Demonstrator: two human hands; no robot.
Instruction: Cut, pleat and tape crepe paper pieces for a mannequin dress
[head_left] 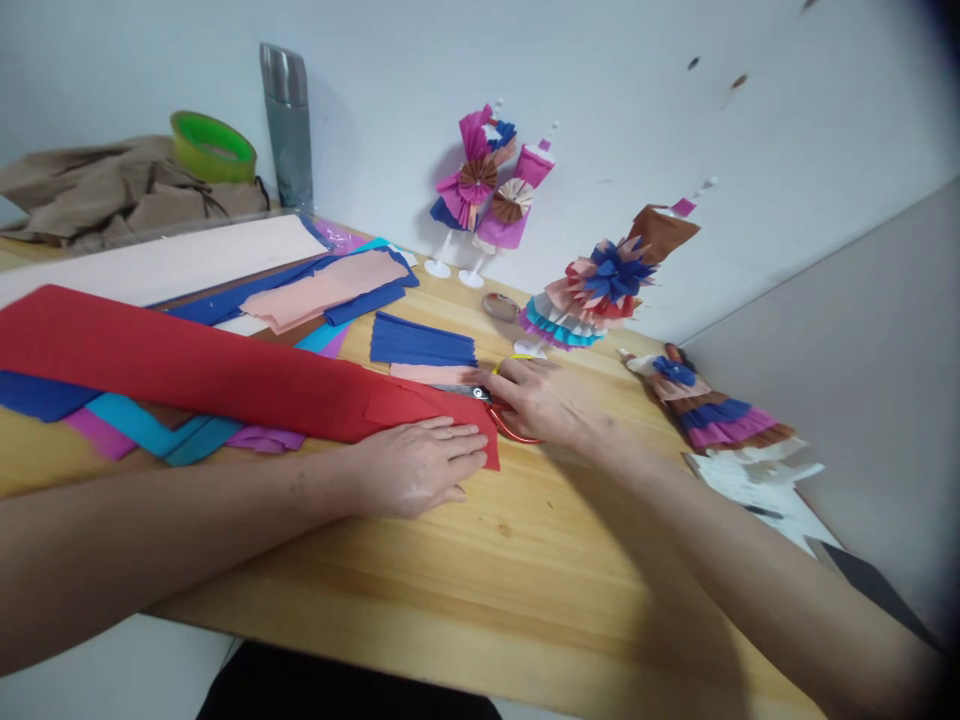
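A long strip of red paper (217,365) stretches from the left edge to the middle of the table. My left hand (420,467) lies flat on its right end, palm down, over a smaller red piece (405,402). At the right of it, my right hand (536,395) has its fingers closed on scissors (478,393) with yellow and red handles. The blades point left, beside the upper edge of the red paper and just below a pink strip (431,374). A pleated blue piece (422,341) lies behind the pink strip.
Colored paper strips (330,285) pile up at the left. Behind are a brown cloth (97,190), green tape roll (214,147) and bottle (289,130). Dress forms in paper (480,175) stand at the wall. Another paper dress (712,405) lies right, near white sheets (757,490).
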